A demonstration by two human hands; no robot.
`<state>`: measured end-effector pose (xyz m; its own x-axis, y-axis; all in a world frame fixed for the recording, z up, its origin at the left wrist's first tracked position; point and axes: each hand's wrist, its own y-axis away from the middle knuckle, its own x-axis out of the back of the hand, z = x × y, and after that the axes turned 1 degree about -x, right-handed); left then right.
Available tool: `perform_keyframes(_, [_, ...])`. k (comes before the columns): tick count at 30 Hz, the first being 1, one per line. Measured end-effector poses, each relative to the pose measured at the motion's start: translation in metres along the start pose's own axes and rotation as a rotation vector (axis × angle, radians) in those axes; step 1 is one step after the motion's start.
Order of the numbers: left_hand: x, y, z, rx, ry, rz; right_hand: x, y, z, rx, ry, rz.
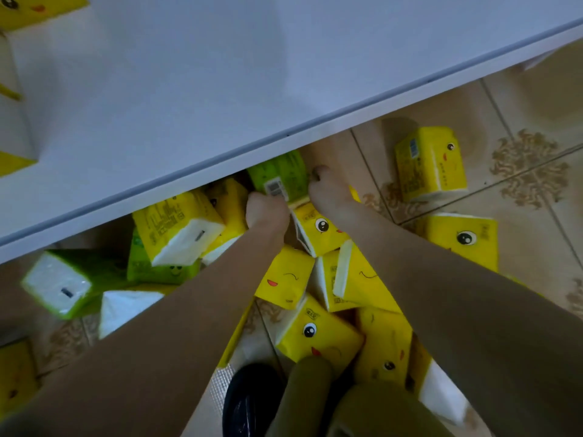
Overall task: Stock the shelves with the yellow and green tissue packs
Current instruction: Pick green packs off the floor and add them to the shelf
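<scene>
A green tissue pack [280,176] with a barcode label sits partly under the front edge of the white shelf [189,105]. My left hand [266,209] grips its left end and my right hand [326,190] grips its right end. Below and around my forearms, several yellow tissue packs [318,337] with cartoon faces lie heaped on the tiled floor. Another green pack [67,283] lies at the left, its white end facing up. One yellow pack [430,164] stands apart at the right. Yellow packs [28,7] stand on the shelf at the far left.
The shelf board slants across the upper half of the view and hides part of the pile. Patterned beige floor tiles [533,171] show at the right. My dark shoe [252,402] and trouser leg [303,398] are at the bottom centre.
</scene>
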<state>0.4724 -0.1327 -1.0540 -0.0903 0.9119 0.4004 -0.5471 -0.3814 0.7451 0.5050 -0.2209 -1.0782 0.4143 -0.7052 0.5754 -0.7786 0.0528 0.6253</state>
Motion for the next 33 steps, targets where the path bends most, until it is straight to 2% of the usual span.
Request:
perform_keyframes(5, [0.007, 0.059, 0.000, -0.018, -0.058, 0.083, 0.030, 0.063, 0.005, 0.031, -0.163, 0.072])
perform_keyframes(9, [0.025, 0.122, 0.012, 0.040, -0.046, 0.030, 0.059, 0.118, -0.009, 0.014, -0.210, 0.143])
perform_keyframes(16, [0.060, 0.237, 0.058, 0.206, 0.145, 0.023, 0.137, 0.225, -0.057, 0.022, -0.298, 0.116])
perform_keyframes(19, [0.083, 0.286, 0.089, 0.082, 0.150, 0.028, 0.179, 0.265, -0.086, 0.060, -0.266, 0.120])
perform_keyframes(21, [0.099, 0.316, 0.110, 0.007, 0.146, -0.034, 0.207, 0.289, -0.105, 0.097, -0.221, 0.130])
perform_keyframes(25, [0.131, 0.367, 0.152, -0.017, 0.179, -0.204, 0.258, 0.317, -0.140, 0.064, -0.175, 0.130])
perform_keyframes(30, [0.160, 0.402, 0.187, -0.310, -0.133, -0.256, 0.303, 0.342, -0.179, 0.081, -0.257, 0.155])
perform_keyframes(33, [0.176, 0.420, 0.203, -0.254, -0.062, -0.293, 0.323, 0.358, -0.192, 0.072, -0.331, 0.141])
